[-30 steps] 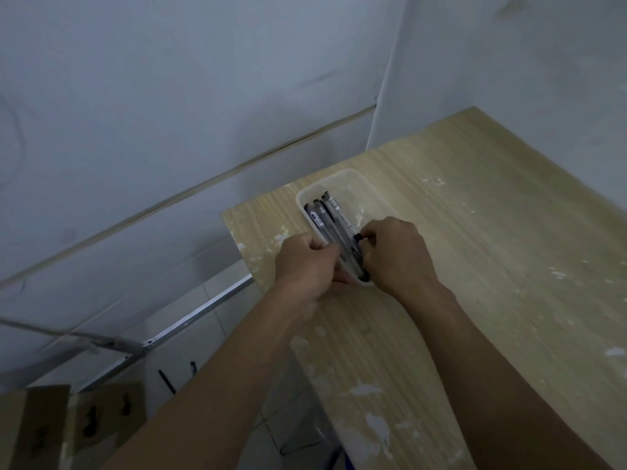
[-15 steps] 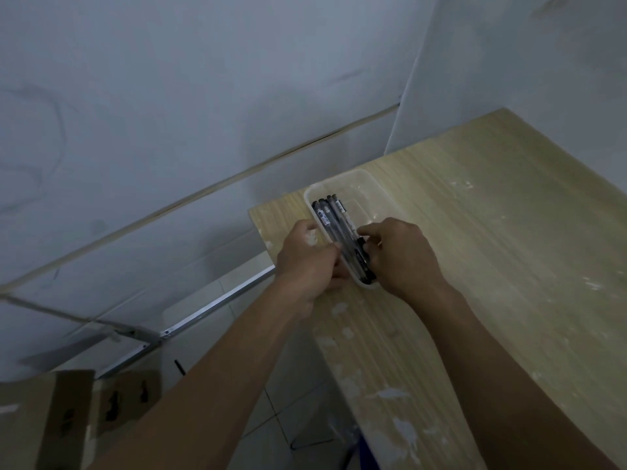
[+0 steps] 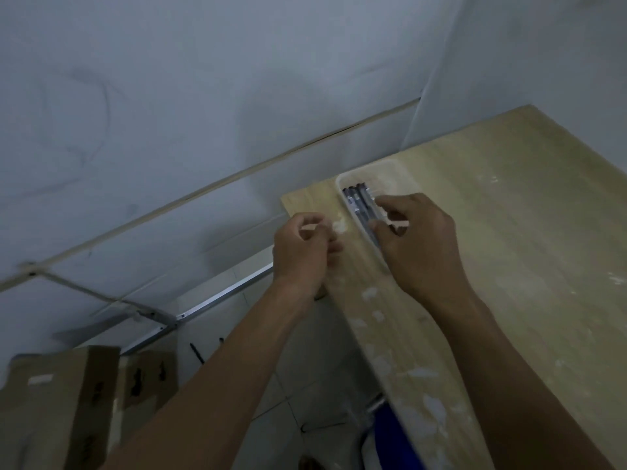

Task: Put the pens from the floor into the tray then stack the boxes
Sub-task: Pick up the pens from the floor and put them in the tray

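Note:
A clear plastic tray (image 3: 373, 168) sits at the far left corner of the wooden table (image 3: 515, 239). Several dark pens (image 3: 356, 203) lie side by side in it. My right hand (image 3: 420, 242) is over the tray's near half, with thumb and forefinger pinched around the pens. My left hand (image 3: 302, 252) hovers just left of the tray above the table edge, fingers loosely curled and holding nothing. Two dark pens (image 3: 196, 353) lie on the tiled floor below. Two cardboard boxes (image 3: 57, 405) stand at the lower left.
A metal bar (image 3: 220, 295) runs along the floor by the grey wall. A blue object (image 3: 390, 432) sits under the table's near edge. The tabletop is flecked with white paint. Walls close the corner behind the tray.
My left hand has let go of the tray and drawn back to the left. My right hand stays on the pens in the tray. The view has tilted, showing more floor and boxes.

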`<state>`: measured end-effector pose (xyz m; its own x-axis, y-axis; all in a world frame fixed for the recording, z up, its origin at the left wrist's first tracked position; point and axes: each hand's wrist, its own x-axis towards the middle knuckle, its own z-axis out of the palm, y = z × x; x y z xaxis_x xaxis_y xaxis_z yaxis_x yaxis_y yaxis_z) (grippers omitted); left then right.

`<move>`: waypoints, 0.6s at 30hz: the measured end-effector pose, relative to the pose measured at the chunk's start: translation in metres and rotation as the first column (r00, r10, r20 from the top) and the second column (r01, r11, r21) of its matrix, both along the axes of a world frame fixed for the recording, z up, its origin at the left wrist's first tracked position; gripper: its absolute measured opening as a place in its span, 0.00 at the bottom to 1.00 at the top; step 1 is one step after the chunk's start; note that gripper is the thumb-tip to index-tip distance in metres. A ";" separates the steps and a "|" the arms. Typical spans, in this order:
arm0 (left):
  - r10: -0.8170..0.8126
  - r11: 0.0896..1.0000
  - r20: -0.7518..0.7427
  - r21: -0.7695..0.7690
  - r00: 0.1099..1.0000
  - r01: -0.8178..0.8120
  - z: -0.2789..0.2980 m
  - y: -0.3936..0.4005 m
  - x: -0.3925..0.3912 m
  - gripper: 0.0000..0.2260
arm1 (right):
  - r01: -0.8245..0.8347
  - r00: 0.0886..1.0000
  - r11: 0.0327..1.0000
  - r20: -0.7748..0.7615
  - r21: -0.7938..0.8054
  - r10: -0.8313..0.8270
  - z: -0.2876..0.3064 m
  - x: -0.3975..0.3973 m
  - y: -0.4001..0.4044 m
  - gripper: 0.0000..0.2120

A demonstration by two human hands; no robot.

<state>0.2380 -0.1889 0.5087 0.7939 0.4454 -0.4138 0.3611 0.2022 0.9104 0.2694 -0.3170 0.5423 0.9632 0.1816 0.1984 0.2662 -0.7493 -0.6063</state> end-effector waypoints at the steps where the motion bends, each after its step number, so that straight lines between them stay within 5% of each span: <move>1: 0.022 1.000 0.014 -0.017 1.000 -0.022 0.001 0.009 -0.007 0.05 | -0.013 1.000 0.999 0.000 0.032 0.013 0.005 -0.009 0.011 0.16; 7: 0.080 0.997 -0.026 -0.003 0.996 -0.080 -0.013 0.087 -0.066 0.04 | -0.148 0.978 0.975 -0.121 0.168 0.169 -0.003 -0.061 0.103 0.15; 10: 0.171 0.984 -0.117 -0.028 0.978 -0.175 -0.040 0.140 -0.110 0.04 | -0.150 0.924 0.964 -0.317 0.219 0.215 -0.038 -0.094 0.160 0.16; 13: 0.262 0.960 -0.236 -0.038 0.936 -0.278 -0.078 0.182 -0.158 0.05 | 0.031 0.804 0.947 -0.570 0.321 0.167 -0.088 -0.128 0.196 0.15; 18: 0.243 0.961 -0.373 -0.031 0.895 -0.274 -0.157 0.225 -0.225 0.04 | 0.324 0.598 0.914 -0.801 0.244 0.001 -0.190 -0.178 0.227 0.15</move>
<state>0.0130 0.0362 0.3513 0.4436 0.5676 -0.6936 0.5873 0.4004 0.7034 0.0915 -0.0905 0.3519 0.7803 0.0869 -0.6193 -0.5282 -0.4385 -0.7271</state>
